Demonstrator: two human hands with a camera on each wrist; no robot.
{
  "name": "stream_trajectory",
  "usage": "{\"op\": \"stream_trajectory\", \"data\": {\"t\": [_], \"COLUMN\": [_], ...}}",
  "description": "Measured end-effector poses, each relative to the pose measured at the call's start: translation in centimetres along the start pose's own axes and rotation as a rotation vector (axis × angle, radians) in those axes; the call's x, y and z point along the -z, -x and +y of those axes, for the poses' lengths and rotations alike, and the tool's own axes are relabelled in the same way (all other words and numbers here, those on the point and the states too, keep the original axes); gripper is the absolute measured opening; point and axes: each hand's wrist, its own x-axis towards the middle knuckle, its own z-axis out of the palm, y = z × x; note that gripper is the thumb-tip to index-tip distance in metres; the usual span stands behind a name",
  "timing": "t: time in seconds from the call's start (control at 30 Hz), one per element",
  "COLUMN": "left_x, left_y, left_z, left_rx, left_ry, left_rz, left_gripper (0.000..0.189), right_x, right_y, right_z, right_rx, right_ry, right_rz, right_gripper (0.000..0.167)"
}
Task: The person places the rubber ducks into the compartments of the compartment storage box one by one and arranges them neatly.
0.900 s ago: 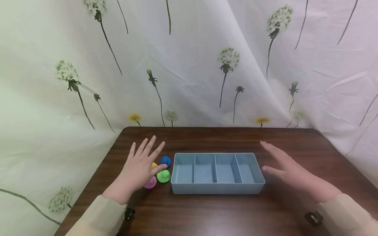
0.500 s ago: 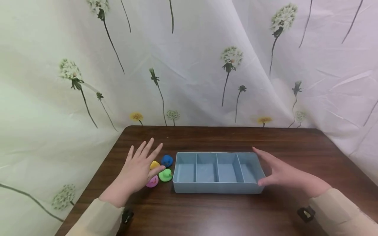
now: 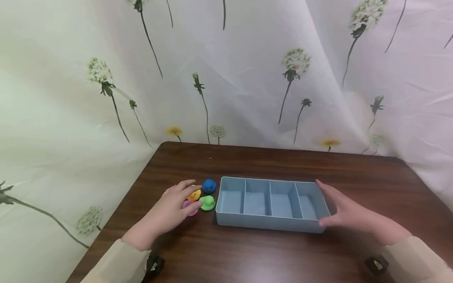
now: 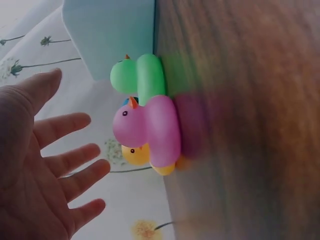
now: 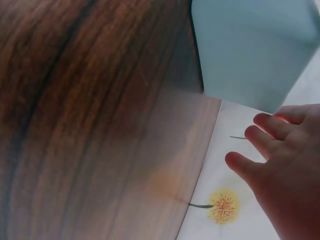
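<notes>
Four small rubber ducks cluster left of a light blue divided box [image 3: 269, 222]: a blue duck [image 3: 209, 186], a yellow duck [image 3: 194, 193], a green duck [image 3: 207, 203] and a pink duck [image 4: 160, 131]. My left hand [image 3: 173, 208] hovers over the ducks' left side, fingers spread and slightly bent; the left wrist view shows a gap between it and the pink duck. At the box's right end, my right hand [image 3: 354, 214] holds the box, thumb on the front corner and a finger at the back corner. Its other fingers [image 5: 262, 142] lie loosely bent by the end wall.
A dark wood-grain table [image 3: 255, 255] carries the box and ducks. White dandelion-print cloth [image 3: 240, 86] hangs behind the table and along its sides. The box has several compartments in a row, with nothing seen in them.
My right hand has come leftward onto the box's end. My left hand has lowered toward the ducks, its fingers bending more. The whole view has shifted and tilted slightly.
</notes>
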Motion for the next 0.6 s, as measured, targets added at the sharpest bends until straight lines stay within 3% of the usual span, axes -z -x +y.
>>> {"op": "stream_trajectory", "data": {"t": [0.1, 0.23, 0.47, 0.6], "left_x": [-0.03, -0.42, -0.58, -0.38], "left_y": [0.35, 0.31, 0.58, 0.57], "left_z": [-0.08, -0.3, -0.47, -0.17], "left_rx": [0.03, 0.019, -0.022, 0.004], "left_ry": [0.001, -0.051, -0.176, -0.208], "left_rz": [-0.006, 0.0, 0.093, 0.111], "left_gripper": [0.05, 0.05, 0.051, 0.046], "right_x": [-0.21, -0.39, -0.51, -0.36], "right_y": [0.0, 0.38, 0.29, 0.23], "right_z": [0.03, 0.2, 0.2, 0.22], "right_rx": [0.013, 0.018, 0.011, 0.009], "right_ry": [0.023, 0.028, 0.002, -0.007], "right_rz": [0.01, 0.027, 0.024, 0.021], "right_gripper": [0.111, 0.111, 0.109, 0.109]}}
